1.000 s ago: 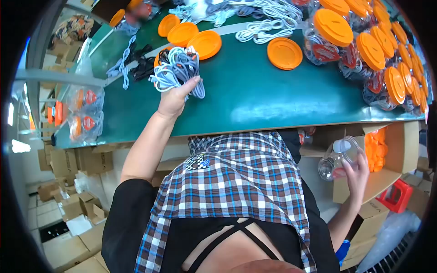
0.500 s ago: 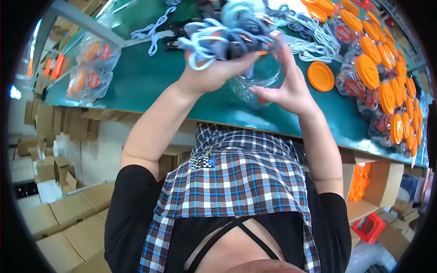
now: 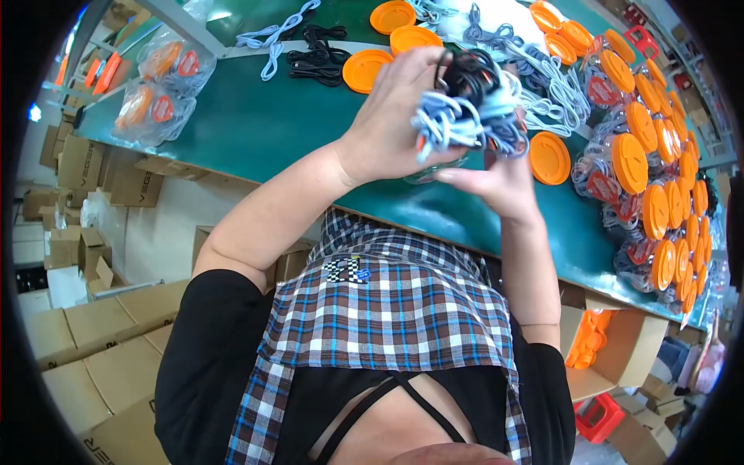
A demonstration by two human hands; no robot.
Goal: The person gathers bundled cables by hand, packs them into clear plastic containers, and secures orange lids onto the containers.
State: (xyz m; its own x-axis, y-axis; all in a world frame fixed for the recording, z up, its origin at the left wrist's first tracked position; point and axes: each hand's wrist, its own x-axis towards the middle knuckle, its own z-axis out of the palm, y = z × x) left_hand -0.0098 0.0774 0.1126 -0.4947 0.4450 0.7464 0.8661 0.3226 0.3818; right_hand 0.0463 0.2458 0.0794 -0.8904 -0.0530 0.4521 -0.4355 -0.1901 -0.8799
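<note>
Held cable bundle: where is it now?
Head view, right of centre in the upper half: the cable bundle is in the left hand, over the green tabletop, with a lone orange lid to its lower right.

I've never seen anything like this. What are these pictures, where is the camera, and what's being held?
There is no machine here: a person is working with two bare hands. The camera is worn on the person's head, looking forward and down, so you see their apron too.

The left hand holds a bundle of cables. The right hand is close beside it, near a clear container mostly hidden from view; its grip is unclear.

On the green table lie loose cables, flat orange lids and, at the right, many jars with orange lids.
</note>
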